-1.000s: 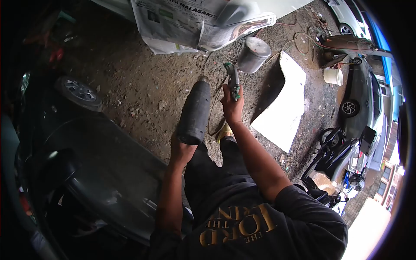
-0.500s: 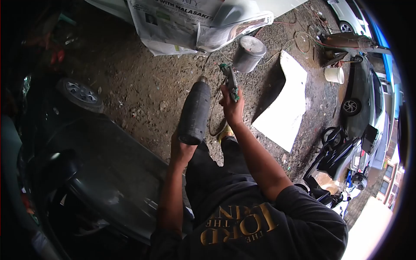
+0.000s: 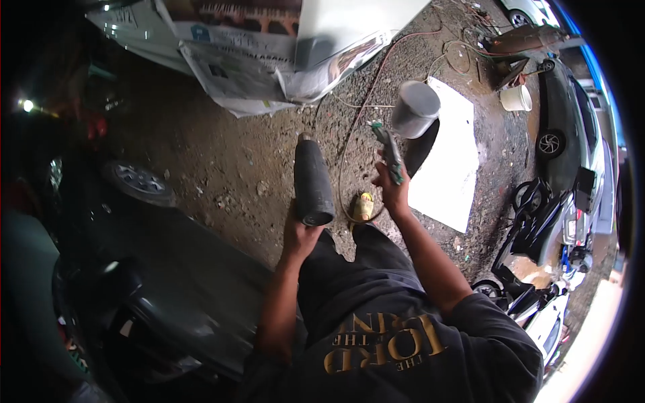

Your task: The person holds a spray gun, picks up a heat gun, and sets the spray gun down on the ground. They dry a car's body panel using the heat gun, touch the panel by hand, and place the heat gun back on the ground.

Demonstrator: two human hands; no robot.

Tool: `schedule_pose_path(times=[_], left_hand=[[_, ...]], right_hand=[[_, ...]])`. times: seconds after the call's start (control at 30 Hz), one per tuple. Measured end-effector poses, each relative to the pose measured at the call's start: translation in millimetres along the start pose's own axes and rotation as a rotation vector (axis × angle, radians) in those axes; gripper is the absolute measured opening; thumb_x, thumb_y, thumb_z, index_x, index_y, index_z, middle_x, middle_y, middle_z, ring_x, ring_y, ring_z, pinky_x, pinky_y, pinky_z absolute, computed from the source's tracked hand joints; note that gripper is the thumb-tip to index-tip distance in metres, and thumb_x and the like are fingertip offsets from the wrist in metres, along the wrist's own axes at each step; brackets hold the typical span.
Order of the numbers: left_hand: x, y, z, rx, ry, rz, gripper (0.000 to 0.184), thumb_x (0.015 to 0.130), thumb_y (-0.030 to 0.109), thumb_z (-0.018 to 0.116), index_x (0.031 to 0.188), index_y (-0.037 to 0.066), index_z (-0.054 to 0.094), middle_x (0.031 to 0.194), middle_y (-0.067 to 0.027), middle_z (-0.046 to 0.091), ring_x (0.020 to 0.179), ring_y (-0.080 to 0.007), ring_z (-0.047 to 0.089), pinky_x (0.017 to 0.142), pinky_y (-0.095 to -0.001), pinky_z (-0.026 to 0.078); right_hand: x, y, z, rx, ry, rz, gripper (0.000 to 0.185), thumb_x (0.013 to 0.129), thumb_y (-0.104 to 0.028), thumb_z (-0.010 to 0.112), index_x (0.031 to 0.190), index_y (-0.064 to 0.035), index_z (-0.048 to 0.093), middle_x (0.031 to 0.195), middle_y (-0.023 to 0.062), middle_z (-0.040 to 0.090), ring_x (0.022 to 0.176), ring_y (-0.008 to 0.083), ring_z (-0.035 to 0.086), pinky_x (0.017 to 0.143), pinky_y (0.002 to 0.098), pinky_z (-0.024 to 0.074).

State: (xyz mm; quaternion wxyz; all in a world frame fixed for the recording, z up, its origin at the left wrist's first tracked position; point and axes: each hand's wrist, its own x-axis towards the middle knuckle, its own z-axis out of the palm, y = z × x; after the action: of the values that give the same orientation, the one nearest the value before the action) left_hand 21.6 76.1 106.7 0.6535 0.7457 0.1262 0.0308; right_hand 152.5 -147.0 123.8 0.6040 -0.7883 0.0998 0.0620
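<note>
My left hand (image 3: 302, 235) is wrapped round the lower end of a black cylinder with a narrow, nozzle-like tip (image 3: 313, 181); its exact kind is unclear. The tip points away from me. In my right hand (image 3: 394, 191) is a spray gun (image 3: 388, 151) with a metal body and green marks. A grey metal cup (image 3: 415, 109) sits at the gun's far side and appears joined to it. A thin hose (image 3: 346, 158) loops over the ground and up towards my right hand. The two hands are apart, held at waist height.
Newspaper (image 3: 235, 67) covers a light panel ahead. A white sheet (image 3: 447, 174) lies on the gravel at right. A dark car (image 3: 195, 269) stands close on my left. Further right are a white bucket (image 3: 516, 99), a parked car (image 3: 561, 127) and a motorcycle (image 3: 531, 232).
Both hands, with the black cylinder and the spray gun, have shifted right in view. The cylinder now tilts the other way. More of the newspaper-covered panel shows, and my yellow-shod foot is plainer.
</note>
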Motion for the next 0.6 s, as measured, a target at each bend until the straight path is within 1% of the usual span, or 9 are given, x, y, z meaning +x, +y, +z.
schedule_pose_path(times=[0.13, 0.2, 0.27, 0.3, 0.37, 0.43, 0.47, 0.5, 0.6], left_hand=[[-5, 40, 16, -0.012, -0.014, 0.076, 0.053, 0.089, 0.018, 0.075, 0.132, -0.003, 0.051, 0.120, -0.0227, 0.059, 0.109, -0.0384, 0.063, 0.094, -0.0443, 0.050], [-11, 37, 24, 0.076, 0.008, 0.160, 0.057, 0.089, 0.017, 0.075, 0.134, -0.004, 0.048, 0.123, -0.0239, 0.059, 0.110, -0.0390, 0.063, 0.095, -0.0449, 0.049], [-25, 32, 29, 0.080, -0.011, 0.148, 0.069, 0.084, 0.014, 0.080, 0.140, -0.005, 0.045, 0.128, -0.0243, 0.058, 0.115, -0.0391, 0.062, 0.099, -0.0452, 0.049], [-33, 34, 32, 0.110, -0.002, 0.146, 0.072, 0.083, 0.013, 0.082, 0.141, -0.006, 0.043, 0.129, -0.0242, 0.057, 0.116, -0.0390, 0.061, 0.101, -0.0451, 0.048], [-35, 86, 45, 0.049, -0.022, 0.019, 0.083, 0.078, 0.009, 0.085, 0.147, -0.005, 0.039, 0.133, -0.0235, 0.055, 0.122, -0.0377, 0.059, 0.105, -0.0445, 0.047], [-42, 96, 69, 0.067, 0.041, 0.096, 0.084, 0.078, 0.009, 0.086, 0.147, -0.005, 0.039, 0.134, -0.0233, 0.055, 0.121, -0.0363, 0.059, 0.104, -0.0440, 0.047], [-47, 98, 84, 0.078, 0.074, 0.133, 0.085, 0.078, 0.008, 0.086, 0.147, -0.005, 0.039, 0.134, -0.0232, 0.055, 0.121, -0.0356, 0.059, 0.104, -0.0438, 0.048], [-45, 102, 104, -0.287, 0.136, 0.023, 0.077, 0.077, 0.009, 0.086, 0.141, -0.005, 0.045, 0.129, -0.0222, 0.058, 0.117, -0.0330, 0.062, 0.102, -0.0428, 0.048], [-29, 121, 116, -0.187, 0.090, 0.016, 0.064, 0.079, 0.008, 0.083, 0.133, -0.005, 0.051, 0.121, -0.0196, 0.063, 0.112, -0.0311, 0.064, 0.099, -0.0411, 0.049]], right_hand=[[-13, -25, -85, 0.021, 0.025, -0.023, 0.049, 0.099, -0.005, 0.063, 0.146, -0.0061, 0.051, 0.122, 0.0041, 0.067, 0.083, 0.0093, 0.061, 0.067, 0.0266, 0.0557], [-25, -39, -125, -0.042, 0.061, -0.114, 0.052, 0.099, -0.003, 0.060, 0.149, -0.0054, 0.048, 0.129, 0.0058, 0.066, 0.086, 0.0091, 0.061, 0.069, 0.0261, 0.0562], [-39, -59, -158, -0.076, 0.112, -0.134, 0.053, 0.099, -0.002, 0.059, 0.151, -0.0043, 0.046, 0.135, 0.0069, 0.064, 0.087, 0.0090, 0.061, 0.071, 0.0255, 0.0562], [-40, -49, -177, -0.017, 0.133, -0.175, 0.054, 0.099, -0.001, 0.059, 0.151, -0.0028, 0.045, 0.137, 0.0070, 0.064, 0.088, 0.0090, 0.062, 0.070, 0.0258, 0.0565], [-51, -62, -202, -0.073, 0.175, -0.189, 0.055, 0.096, -0.001, 0.061, 0.149, -0.0008, 0.047, 0.133, 0.0068, 0.067, 0.080, 0.0094, 0.062, 0.067, 0.0260, 0.0557], [-55, -56, -228, -0.162, 0.218, -0.227, 0.056, 0.095, 0.000, 0.063, 0.148, 0.0005, 0.047, 0.128, 0.0080, 0.069, 0.070, 0.0107, 0.061, 0.065, 0.0273, 0.0552], [-58, -54, -240, -0.153, 0.209, -0.214, 0.055, 0.095, -0.001, 0.063, 0.148, 0.0011, 0.047, 0.129, 0.0088, 0.069, 0.070, 0.0116, 0.062, 0.065, 0.0282, 0.0557], [-58, -48, -251, -0.143, 0.203, -0.225, 0.056, 0.095, -0.001, 0.063, 0.148, 0.0014, 0.047, 0.130, 0.0097, 0.069, 0.071, 0.0119, 0.062, 0.065, 0.0285, 0.0559], [-58, -32, -278, -0.088, 0.182, -0.217, 0.058, 0.095, -0.002, 0.064, 0.149, 0.0018, 0.045, 0.132, 0.0120, 0.068, 0.073, 0.0128, 0.063, 0.066, 0.0291, 0.0563]])
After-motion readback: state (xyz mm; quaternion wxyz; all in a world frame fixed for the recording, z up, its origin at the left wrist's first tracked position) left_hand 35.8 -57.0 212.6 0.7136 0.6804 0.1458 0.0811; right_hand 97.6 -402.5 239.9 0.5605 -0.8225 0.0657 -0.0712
